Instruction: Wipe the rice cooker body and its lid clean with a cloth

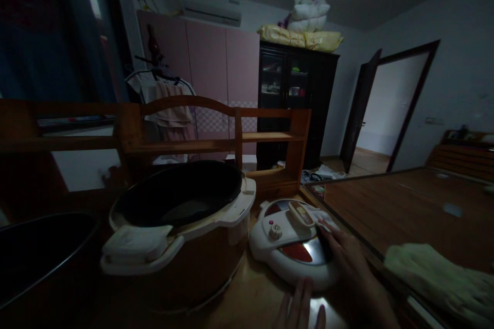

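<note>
A white pressure cooker lid with a handle and a small round valve lies on the wooden desktop, right of the cooker. My right hand reaches over its right side, fingers pressed together on what looks like a white cloth against the lid. Below the lid's near edge, my left hand has its fingers stretched out and slightly apart; its palm is out of frame. The open pressure cooker stands to the left, its dark inner pot in place.
Another dark pot sits at the far left. Behind the cooker rises a wooden shelf rack. A pale green cloth lies on the wooden surface at the right. Farther back are a pink wardrobe, a dark cabinet and an open door.
</note>
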A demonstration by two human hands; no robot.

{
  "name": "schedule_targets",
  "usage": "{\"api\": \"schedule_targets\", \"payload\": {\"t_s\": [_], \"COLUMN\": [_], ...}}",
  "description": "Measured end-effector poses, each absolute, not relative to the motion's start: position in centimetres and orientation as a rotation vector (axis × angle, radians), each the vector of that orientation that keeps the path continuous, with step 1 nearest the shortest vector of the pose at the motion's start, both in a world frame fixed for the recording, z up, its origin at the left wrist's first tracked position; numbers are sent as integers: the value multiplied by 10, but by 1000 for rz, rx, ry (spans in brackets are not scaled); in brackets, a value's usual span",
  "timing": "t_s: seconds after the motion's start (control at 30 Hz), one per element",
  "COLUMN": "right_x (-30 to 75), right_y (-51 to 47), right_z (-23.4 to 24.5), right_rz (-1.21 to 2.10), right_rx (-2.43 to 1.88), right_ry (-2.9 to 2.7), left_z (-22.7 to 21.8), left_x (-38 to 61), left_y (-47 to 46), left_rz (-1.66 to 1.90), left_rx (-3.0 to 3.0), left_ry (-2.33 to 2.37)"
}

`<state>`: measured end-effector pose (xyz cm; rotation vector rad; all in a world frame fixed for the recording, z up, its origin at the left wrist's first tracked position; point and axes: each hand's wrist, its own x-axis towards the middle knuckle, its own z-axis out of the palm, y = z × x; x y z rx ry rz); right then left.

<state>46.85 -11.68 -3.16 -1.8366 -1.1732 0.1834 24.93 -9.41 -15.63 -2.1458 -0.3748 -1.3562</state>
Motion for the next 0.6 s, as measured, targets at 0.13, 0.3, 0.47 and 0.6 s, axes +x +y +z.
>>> {"api": "schedule_targets", "payload": {"t_s": [0.13, 0.3, 0.47, 0.6], "right_x": [425, 396, 396, 395], "right_y": [-144, -156, -154, -163], "right_z": [-49, -66, -65, -70], "right_rz": [-47, -162, -177, -173], "right_rx": [-1911, -1821, -1719, -1651], "right_ry": [-1178, -1334, -1412, -1493], "left_z": [-137, -135, -144, -140], "left_x": [245, 239, 238, 236], "left_y": [-101, -103, -108, -112], "left_rz": [-1402, -1294, -1097, -1109], "left_rx": [-2212, -2313, -2580, -2566], "left_ry": [-439, -403, -399, -466]}}
